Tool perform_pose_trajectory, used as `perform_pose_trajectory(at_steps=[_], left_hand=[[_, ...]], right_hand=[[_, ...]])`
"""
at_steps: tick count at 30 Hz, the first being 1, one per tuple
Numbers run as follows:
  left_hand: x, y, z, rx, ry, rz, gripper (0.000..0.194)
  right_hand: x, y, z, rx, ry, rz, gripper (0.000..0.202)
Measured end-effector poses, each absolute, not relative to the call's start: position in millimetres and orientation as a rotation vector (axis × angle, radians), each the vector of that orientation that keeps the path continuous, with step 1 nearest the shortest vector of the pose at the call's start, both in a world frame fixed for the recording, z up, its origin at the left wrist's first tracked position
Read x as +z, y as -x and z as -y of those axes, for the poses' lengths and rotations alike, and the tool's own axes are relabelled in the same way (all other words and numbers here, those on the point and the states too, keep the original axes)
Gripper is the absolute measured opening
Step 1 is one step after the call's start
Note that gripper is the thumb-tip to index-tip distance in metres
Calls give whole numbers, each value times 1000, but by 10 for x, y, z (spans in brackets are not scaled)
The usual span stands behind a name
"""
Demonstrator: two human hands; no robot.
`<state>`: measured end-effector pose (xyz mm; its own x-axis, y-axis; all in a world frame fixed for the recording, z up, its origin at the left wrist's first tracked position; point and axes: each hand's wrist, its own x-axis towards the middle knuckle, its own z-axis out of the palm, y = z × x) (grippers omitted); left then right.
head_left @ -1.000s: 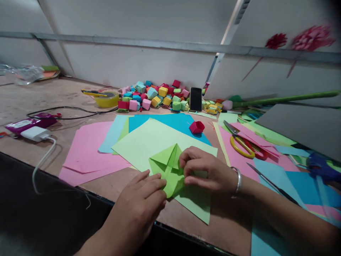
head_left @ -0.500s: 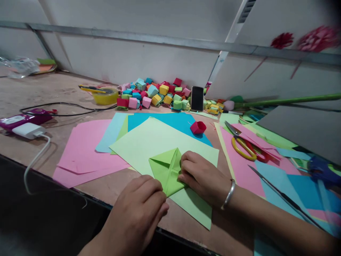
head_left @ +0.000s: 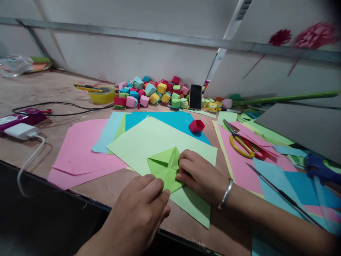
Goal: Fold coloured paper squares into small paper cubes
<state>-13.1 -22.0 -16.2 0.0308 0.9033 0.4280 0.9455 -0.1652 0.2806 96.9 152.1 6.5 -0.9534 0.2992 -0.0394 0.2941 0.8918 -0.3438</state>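
Observation:
A bright green folded paper lies on a pale green sheet, with creases running to a point at its top. My left hand pinches its lower corner between thumb and fingers. On the opposite side, the curled fingers of my right hand grip the right edge of the same paper; their tips are partly hidden. A silver bangle circles my right wrist. Behind the fold, a small open red paper box rests on a blue sheet.
Pink sheets lie left. Yellow-handled scissors and a long pointed blade lie right. Colourful paper cubes and a phone stand at the back. A white charger sits near the table's left front edge.
The view has shifted slightly, so most things sit a little further left. My left thumb has moved up a little against the green paper's lower corner; my right hand keeps its grip.

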Motion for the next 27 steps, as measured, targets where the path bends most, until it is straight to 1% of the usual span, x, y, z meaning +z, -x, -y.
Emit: perform_pose_trajectory(at_steps=[5, 11, 15, 18, 20, 24, 27], left_hand=[[-182, 153, 197, -868, 2215, 1881, 15], [-180, 160, 135, -569, 2285, 1960, 15], [-175, 159, 109, -571, 2294, 1938, 16], [-165, 165, 111, -608, 2283, 1920, 16], [-151, 174, 117, -627, 2288, 1912, 17], [-113, 182, 113, -594, 2296, 1923, 17], [-77, 154, 76, -508, 2295, 1935, 17]], right_hand=[[98, -949, -1540, 675, 611, 3013, 22], [48, -958, -1600, 753, 565, 2965, 25], [12, -976, -1609, 785, 484, 2943, 23], [7, -988, -1585, 748, 460, 2940, 33], [28, -996, -1595, 725, 525, 2959, 38], [123, -1029, -1734, 710, 717, 3075, 33], [183, -1055, -1844, 673, 748, 3141, 29]])
